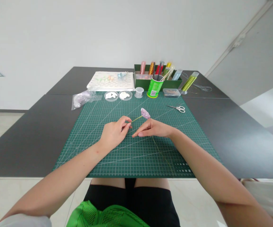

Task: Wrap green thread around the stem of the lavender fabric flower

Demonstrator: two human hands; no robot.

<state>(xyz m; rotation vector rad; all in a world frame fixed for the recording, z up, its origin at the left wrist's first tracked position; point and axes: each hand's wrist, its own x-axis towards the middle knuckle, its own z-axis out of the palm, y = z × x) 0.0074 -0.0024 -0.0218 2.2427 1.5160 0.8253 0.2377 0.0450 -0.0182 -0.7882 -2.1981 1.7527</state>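
My left hand (pixel 115 130) is closed in a pinch on the thin green stem (pixel 136 119) of a purple artificial flower (pixel 145 113). The flower head tilts up and to the right, just above my right hand (pixel 154 128). That hand is bent down at the wrist, its thumb pressed to the fingers, which point left toward the stem's lower end. From beneath it a fine yellowish thread (pixel 161 152) trails over the green cutting mat (pixel 98 126) toward the front edge. Whether the fingers grip this thread is hidden.
Small scissors (pixel 180 109) lie right on the mat. Behind are two dishes of white pieces (pixel 111 96), a clear spool (pixel 139 92), a green can of tools (pixel 154 87), a flat clear box (pixel 171 92), a green bin (pixel 143 82), a bead tube (pixel 190 82), a plastic bag (pixel 82 98) and a white tray (pixel 110 82).
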